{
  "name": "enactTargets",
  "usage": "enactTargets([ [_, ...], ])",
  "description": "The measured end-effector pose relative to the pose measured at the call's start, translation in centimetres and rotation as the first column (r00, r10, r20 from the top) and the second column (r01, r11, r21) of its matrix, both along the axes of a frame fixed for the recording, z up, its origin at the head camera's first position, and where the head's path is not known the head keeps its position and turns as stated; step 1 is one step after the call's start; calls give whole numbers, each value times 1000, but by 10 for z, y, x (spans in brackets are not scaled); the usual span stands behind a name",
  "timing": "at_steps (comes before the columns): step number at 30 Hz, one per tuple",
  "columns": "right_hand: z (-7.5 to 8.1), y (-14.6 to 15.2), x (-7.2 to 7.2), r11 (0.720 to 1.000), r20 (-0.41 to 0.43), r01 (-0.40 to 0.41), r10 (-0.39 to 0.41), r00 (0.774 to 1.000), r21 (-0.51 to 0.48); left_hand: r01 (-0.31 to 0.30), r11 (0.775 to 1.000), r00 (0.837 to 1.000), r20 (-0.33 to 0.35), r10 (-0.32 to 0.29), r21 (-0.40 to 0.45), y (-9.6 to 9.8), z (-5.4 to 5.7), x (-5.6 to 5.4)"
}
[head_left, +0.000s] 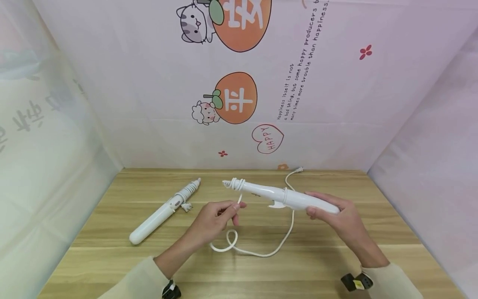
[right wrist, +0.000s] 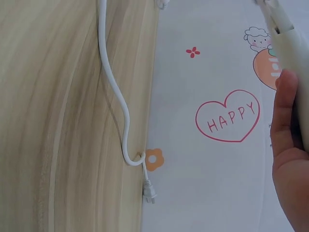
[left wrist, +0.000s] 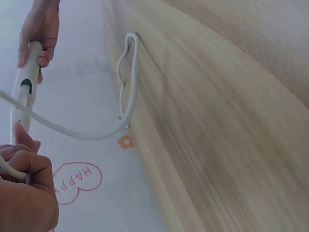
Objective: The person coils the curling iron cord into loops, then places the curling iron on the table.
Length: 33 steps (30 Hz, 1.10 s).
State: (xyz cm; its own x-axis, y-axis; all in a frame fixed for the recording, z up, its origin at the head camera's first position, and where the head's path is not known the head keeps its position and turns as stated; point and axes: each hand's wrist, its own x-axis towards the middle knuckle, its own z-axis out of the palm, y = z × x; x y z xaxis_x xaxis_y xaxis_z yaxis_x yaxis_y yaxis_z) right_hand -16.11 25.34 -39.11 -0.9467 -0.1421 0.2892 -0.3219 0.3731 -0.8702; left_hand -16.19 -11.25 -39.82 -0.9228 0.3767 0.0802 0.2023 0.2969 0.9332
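My right hand (head_left: pixel 345 218) grips the thick barrel end of a white curling iron (head_left: pixel 267 192), held above the wooden table with its narrow cord end pointing left. Several turns of white cord (head_left: pixel 242 182) wrap around that narrow end, and a small lever (head_left: pixel 277 204) sticks out near the middle. Between thumb and fingers, my left hand (head_left: pixel 213 220) pinches the cord just below the wrapped turns. From there the cord loops over the table, passes behind the iron and ends in a two-pin plug (right wrist: pixel 149 192) at the table's back edge.
On the left of the table (head_left: pixel 317 265) lies a second white curling iron (head_left: pixel 153 222), its cord coiled round the narrow part and its plug (head_left: pixel 186 206) beside it. White printed sheets (head_left: pixel 149 104) stand at the back and both sides.
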Motion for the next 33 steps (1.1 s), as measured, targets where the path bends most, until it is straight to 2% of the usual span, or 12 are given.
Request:
enactTargets([
  [4,-1,1,-3,1000,-2,16,-16,1000,3,-22,1000,999,-25,21,-15,1,0,0],
  [8,-3,0,-4,999,1,32,-32,999,6,-47,998,995,-86,42,-52,2,-1,-2],
  [12,-5,-1,-4,998,11,47,-47,999,34,-62,987,983,-178,35,-151,-2,2,-3],
  [14,-5,-2,-3,998,17,47,-48,999,50,-68,970,970,-241,10,-234,-7,5,-3],
  [17,-6,-3,-1,998,36,28,-31,999,62,-90,924,930,-365,-56,-371,-15,12,-4],
  [20,-6,-3,1,995,59,-3,-3,998,97,-123,864,871,-471,-141,-488,-22,18,-6],
  [24,-10,-3,2,987,75,-52,41,996,153,-138,808,799,-546,-251,-573,-31,21,-9],
  [29,-16,-4,2,970,39,-116,110,993,212,-130,783,705,-612,-359,-609,-38,20,-14],
  [30,-16,-4,2,968,32,-128,124,992,217,-131,783,684,-627,-373,-608,-39,20,-15],
  [33,-17,-4,2,965,33,-158,155,987,208,-128,787,641,-656,-398,-603,-42,21,-18],
])
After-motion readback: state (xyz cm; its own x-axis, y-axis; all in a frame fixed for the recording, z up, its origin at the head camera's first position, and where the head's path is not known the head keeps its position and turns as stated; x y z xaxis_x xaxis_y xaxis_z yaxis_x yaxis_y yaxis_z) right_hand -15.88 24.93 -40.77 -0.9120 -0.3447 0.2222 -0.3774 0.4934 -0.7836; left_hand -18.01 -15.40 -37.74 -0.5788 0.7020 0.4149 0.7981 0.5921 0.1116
